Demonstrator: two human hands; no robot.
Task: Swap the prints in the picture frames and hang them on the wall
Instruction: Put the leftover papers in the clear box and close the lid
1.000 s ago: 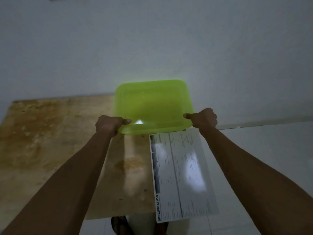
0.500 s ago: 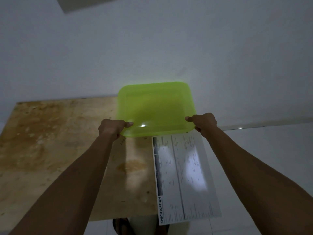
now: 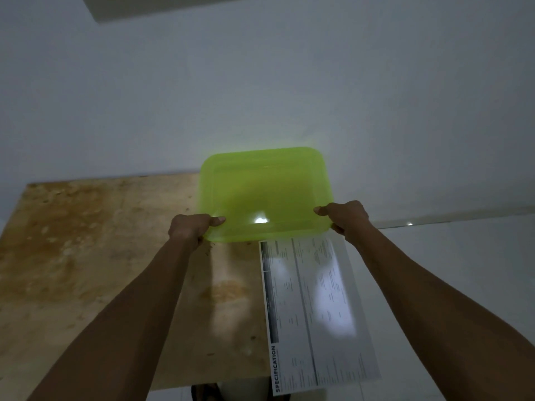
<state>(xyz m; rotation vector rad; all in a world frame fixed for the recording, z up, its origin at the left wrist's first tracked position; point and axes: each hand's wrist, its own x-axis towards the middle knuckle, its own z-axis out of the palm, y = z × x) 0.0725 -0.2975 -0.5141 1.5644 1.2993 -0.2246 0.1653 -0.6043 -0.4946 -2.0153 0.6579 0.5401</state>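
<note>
Green plastic tray (image 3: 266, 195) held above the far edge of the wooden table (image 3: 86, 256), unhung
Left hand (image 3: 189, 230) and right hand (image 3: 346, 217) pinch its near corners; specification sheet (image 3: 315, 308) lies loose, overhanging the table's right edge; swap likely unfinished

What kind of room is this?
Likely a plain room in a home or small workshop: bare white wall, stained plywood table, shiny white floor. The left hand and right hand hold a green tray.
</note>
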